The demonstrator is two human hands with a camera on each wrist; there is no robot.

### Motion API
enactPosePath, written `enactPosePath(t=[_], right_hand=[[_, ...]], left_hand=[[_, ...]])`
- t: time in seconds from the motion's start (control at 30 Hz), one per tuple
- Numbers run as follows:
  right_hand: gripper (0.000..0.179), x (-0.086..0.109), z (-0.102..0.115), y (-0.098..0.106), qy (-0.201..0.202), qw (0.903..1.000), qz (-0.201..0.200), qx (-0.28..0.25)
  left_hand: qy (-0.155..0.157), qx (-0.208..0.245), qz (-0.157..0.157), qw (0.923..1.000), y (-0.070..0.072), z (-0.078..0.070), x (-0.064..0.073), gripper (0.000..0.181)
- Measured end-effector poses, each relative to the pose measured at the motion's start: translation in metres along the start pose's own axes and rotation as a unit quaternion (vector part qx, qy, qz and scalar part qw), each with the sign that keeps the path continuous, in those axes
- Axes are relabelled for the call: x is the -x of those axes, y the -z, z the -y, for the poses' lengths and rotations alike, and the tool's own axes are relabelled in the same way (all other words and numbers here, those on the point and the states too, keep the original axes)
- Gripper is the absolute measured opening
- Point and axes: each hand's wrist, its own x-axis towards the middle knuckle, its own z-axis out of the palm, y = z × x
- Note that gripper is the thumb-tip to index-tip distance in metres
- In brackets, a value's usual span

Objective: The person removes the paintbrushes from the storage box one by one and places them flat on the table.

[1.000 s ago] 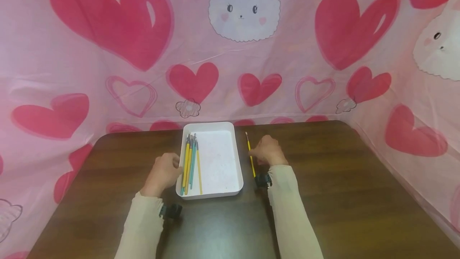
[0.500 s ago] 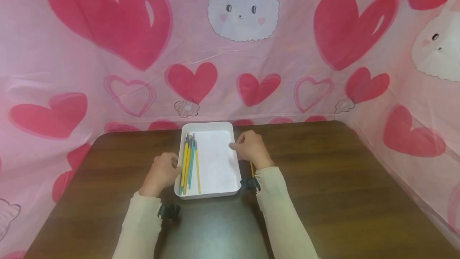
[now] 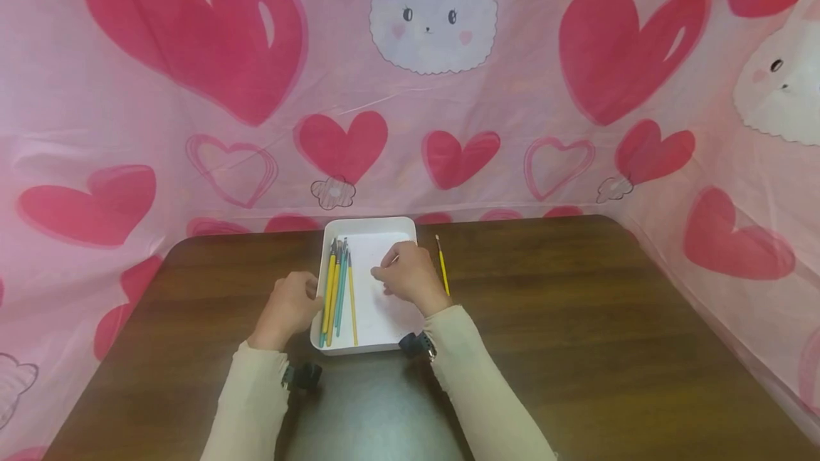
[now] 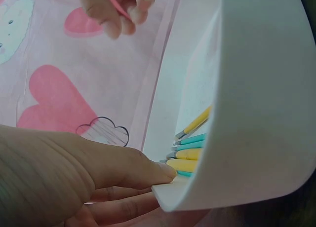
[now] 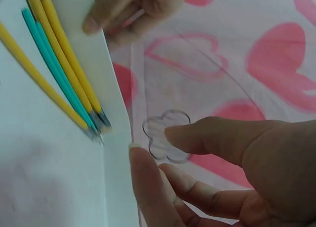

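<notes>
A white rectangular tray (image 3: 384,329) stands on the table with several yellow and teal paintbrushes (image 3: 331,290) lying along its left side. My left hand (image 3: 286,311) grips the tray's left wall, thumb over the rim (image 4: 165,173) and fingers outside. Over the tray's right half hovers my right hand (image 3: 410,276). Its thumb (image 5: 197,135) and bent forefinger are apart, with nothing between them in the right wrist view. One yellow paintbrush (image 3: 442,265) lies on the table right of the tray, its lower end hidden by the right forearm.
The brown wooden table (image 3: 608,347) extends to both sides of the tray. A pink heart-print sheet (image 3: 256,77) hangs behind and at both sides. A dark wrist camera (image 3: 307,375) is strapped to each wrist.
My right hand has moved left from beside the lone yellow paintbrush, across the tray's right rim, to over its inside. That paintbrush still lies on the table. My left hand keeps its place.
</notes>
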Motion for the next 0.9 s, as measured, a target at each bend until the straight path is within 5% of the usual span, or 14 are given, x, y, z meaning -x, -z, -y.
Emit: enactPosePath(t=[0.53, 0.9], right_hand=[[0.025, 0.003, 0.012, -0.045, 0.021, 0.9992, 0.028, 0.019], [0.028, 0.0, 0.005, -0.065, 0.001, 0.9951, 0.034, 0.093]], left_hand=[[0.002, -0.003, 0.004, 1.0, 0.0, 0.001, -0.002, 0.046], [0.001, 0.004, 0.005, 1.0, 0.001, 0.0, -0.002, 0.044]])
